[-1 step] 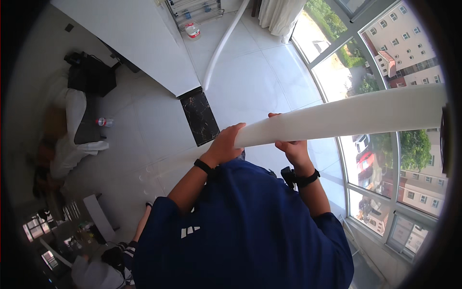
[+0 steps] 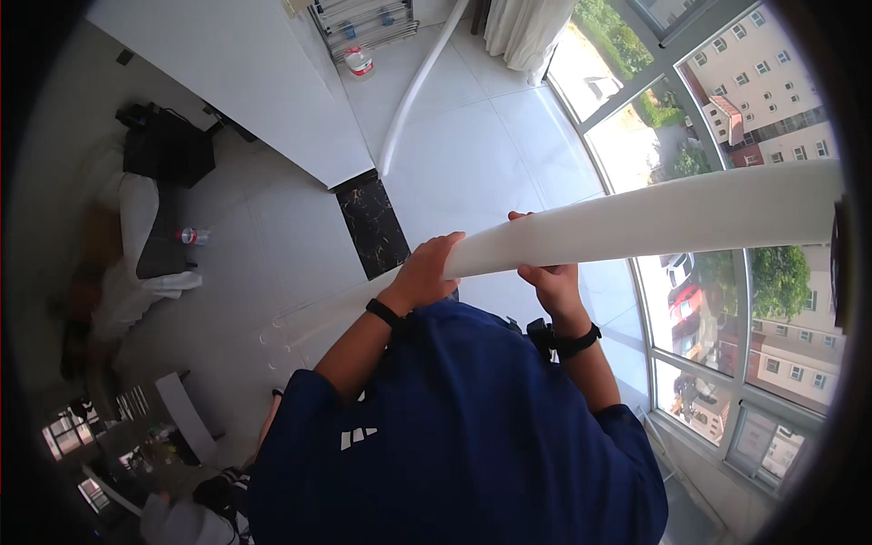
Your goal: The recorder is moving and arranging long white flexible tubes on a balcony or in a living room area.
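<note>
A long white tube, possibly a pipe or roll, slants across in front of me and widens toward the right edge. My left hand is closed around its near left end. Further right along it, my right hand grips from below, thumb on the near side and a fingertip showing beyond the far edge. Past my left hand, a faint see-through length with ring-like outlines runs down to the left; how it joins the tube is hidden.
A thinner white tube lies on the tiled floor near a white panel. Beyond are a drying rack and a clear jar. Windows line the right. At left, a plastic bottle; another person is lower left.
The view has shifted slightly, so the floor things sit a little further left. The person at lower left has moved partly out of sight. Both hands keep their hold on the tube.
</note>
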Demonstrator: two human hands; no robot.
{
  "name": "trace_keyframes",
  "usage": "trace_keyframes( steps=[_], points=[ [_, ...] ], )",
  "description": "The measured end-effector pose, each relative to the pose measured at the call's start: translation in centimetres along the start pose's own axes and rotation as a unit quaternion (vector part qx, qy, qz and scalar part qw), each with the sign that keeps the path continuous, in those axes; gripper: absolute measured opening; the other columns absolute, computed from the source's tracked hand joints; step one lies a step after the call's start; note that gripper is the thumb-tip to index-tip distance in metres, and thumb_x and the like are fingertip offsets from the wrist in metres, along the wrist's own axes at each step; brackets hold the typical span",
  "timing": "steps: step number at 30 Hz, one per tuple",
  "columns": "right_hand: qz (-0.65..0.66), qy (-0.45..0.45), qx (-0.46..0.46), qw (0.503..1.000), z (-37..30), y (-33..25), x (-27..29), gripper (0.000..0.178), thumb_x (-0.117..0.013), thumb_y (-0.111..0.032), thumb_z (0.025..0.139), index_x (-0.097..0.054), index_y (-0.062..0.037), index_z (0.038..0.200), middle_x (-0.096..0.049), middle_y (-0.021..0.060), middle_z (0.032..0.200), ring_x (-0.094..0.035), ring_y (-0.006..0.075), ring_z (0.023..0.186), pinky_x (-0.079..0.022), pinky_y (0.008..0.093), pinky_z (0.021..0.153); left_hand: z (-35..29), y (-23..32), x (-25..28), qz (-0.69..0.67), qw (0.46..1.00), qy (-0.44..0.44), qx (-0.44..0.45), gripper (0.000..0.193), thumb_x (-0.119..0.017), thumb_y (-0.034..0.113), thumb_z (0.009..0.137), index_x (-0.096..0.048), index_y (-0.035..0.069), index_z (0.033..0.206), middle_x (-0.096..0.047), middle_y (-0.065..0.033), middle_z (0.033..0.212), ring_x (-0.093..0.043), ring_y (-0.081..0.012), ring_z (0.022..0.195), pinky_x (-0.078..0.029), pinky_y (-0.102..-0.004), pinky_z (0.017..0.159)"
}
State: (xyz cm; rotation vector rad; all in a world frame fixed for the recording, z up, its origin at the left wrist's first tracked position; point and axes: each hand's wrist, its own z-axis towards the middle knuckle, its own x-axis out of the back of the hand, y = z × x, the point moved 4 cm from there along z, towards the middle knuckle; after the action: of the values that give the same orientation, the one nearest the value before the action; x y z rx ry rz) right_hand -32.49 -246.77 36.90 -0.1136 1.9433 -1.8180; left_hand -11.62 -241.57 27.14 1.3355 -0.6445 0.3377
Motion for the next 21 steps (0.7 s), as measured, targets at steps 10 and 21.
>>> trace_keyframes(
  steps=[10, 21],
  points=[
    [-0.092, 0.166, 0.002, 0.982, 19.4, -2.0, 10.8, 0.081, -0.078, -0.023, 0.079, -0.038, -0.0002, 0.146, -0.047, 0.0165, 0.146, -0.047, 0.0318, 0.131, -0.042, 0.0437, 0.104, 31.0, -4.0, 6.6, 0.027, 0.999, -0.017, -0.043, 0.072, -0.076, 0.017, 0.077, -0.04, 0.008, 0.138, -0.06, -0.0163, 0.119, -0.058, -0.0366, 0.113, -0.047, -0.0463, 0.096],
    [-0.095, 0.127, -0.026, 0.987, 46.8, -5.3, 24.4, 0.073, -0.077, -0.022, 0.079, -0.044, -0.0023, 0.142, -0.046, 0.0149, 0.146, -0.047, 0.0316, 0.132, -0.044, 0.0444, 0.103, 57.9, -14.3, 12.2, 0.019, 0.998, 0.034, 0.052, 0.067, -0.073, 0.007, 0.077, -0.044, 0.003, 0.137, -0.057, -0.0181, 0.129, -0.053, -0.0384, 0.12, -0.043, -0.0461, 0.104]
  ],
)
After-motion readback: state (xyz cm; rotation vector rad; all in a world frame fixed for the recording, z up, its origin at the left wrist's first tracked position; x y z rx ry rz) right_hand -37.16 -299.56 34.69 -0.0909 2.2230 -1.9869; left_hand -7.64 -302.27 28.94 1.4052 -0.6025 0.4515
